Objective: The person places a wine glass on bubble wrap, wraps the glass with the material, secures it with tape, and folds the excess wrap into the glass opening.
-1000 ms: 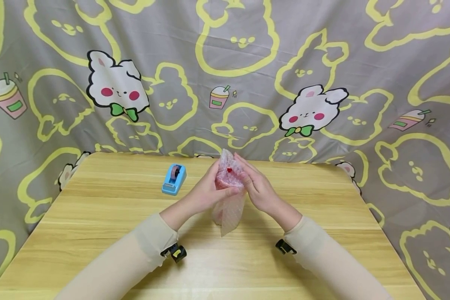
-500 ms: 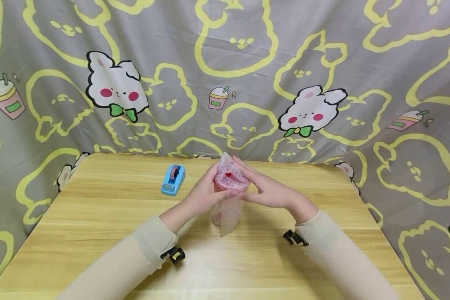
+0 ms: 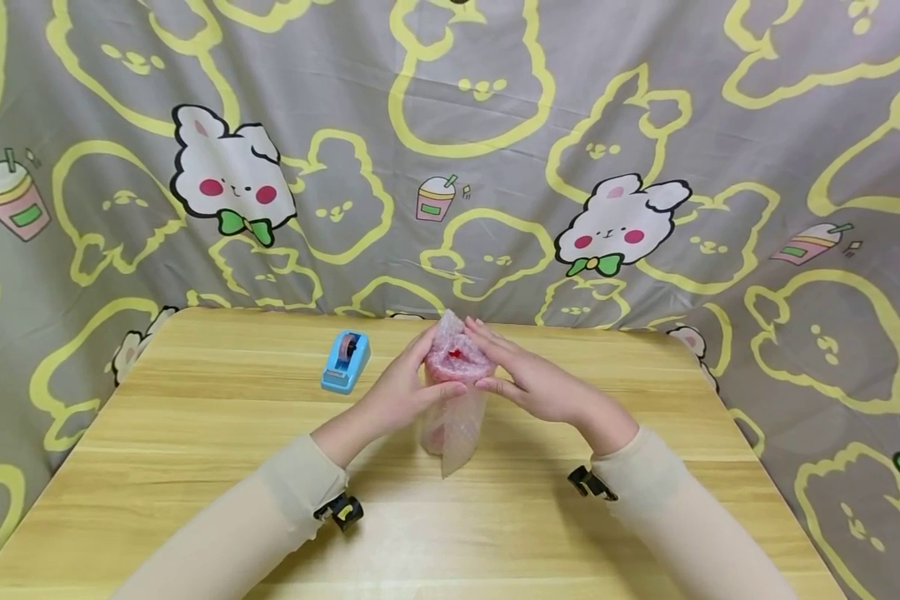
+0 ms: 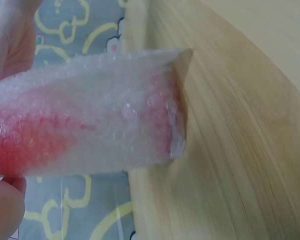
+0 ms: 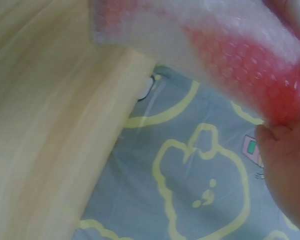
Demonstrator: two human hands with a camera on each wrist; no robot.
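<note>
A tall bundle of bubble wrap (image 3: 453, 429) stands upright on the table, its top bunched into a peak with a bit of red showing. Through the clear wrap in the left wrist view, the bundle (image 4: 95, 120) shows a red upper part, a narrower pale middle and a pinkish lower end. My left hand (image 3: 401, 387) curls round the upper part from the left, thumb across the front. From the other side my right hand (image 3: 543, 383) holds the same part, thumb in front and fingers behind. The thing inside is too blurred by the wrap to name.
A blue tape dispenser (image 3: 347, 362) with a roll of tape sits to the left of the bundle. The wooden table (image 3: 217, 400) ends at a grey patterned curtain (image 3: 375, 100) behind. A loose corner of wrap hangs at the bundle's front.
My right hand has shifted outward and opened its grip wider, thumb now lower at the front. The wrap's top sits a little lower. My left hand stays nearly in place.
</note>
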